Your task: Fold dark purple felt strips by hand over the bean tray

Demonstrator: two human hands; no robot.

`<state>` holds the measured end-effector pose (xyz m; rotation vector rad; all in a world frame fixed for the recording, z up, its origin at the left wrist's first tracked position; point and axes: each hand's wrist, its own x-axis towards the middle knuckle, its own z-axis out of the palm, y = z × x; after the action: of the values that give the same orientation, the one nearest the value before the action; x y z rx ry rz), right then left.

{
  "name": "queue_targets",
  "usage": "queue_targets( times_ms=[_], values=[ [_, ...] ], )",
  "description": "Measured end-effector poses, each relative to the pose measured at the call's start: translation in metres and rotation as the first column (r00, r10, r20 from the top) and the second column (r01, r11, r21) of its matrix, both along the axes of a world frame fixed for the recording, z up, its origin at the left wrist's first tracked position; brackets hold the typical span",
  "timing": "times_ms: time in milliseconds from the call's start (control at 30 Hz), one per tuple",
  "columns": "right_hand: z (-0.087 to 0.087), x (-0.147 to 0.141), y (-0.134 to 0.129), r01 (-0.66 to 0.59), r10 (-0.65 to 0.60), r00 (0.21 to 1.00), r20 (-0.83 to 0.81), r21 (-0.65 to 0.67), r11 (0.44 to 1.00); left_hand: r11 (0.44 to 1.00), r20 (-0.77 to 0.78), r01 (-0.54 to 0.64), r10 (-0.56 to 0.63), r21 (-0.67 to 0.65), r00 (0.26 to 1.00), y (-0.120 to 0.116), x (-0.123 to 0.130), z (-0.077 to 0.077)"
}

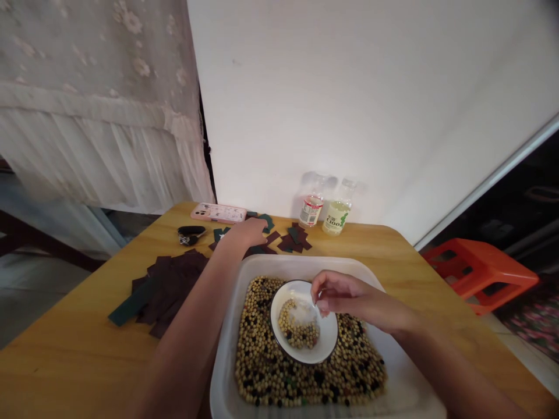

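My left hand reaches over small dark green and brown pieces at the back of the table; its fingers point down at them, and whatever lies under the fingertips is hidden. Above the right rim of a white bowl, my right hand is closed, thumb against fingers, around something I cannot make out. Pale beads and a whitish clump lie inside the bowl. It rests on a layer of cream, black and a few coloured beads in a white tray.
A heap of dark brown pieces lies left of the tray. Behind are a pink phone, black keys, a small pile of pieces and two bottles. An orange stool stands right of the wooden table.
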<state>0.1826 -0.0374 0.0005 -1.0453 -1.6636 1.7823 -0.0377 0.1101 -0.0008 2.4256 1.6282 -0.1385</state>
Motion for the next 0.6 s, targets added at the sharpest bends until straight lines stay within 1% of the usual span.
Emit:
queue_targets(
  times_ms=[367,600],
  values=[
    [-0.0035,0.0004,0.0012,-0.009,0.009,0.999,-0.031,-0.002,1.000,0.999,-0.017,0.034,-0.034,-0.026,0.999,-0.0019,0.0038,0.0007],
    [-0.0043,-0.0003,0.0020,-0.003,0.003,0.999,-0.034,-0.008,1.000,0.992,-0.065,0.058,-0.066,-0.109,0.996,-0.0003,0.0027,-0.0033]
  ],
)
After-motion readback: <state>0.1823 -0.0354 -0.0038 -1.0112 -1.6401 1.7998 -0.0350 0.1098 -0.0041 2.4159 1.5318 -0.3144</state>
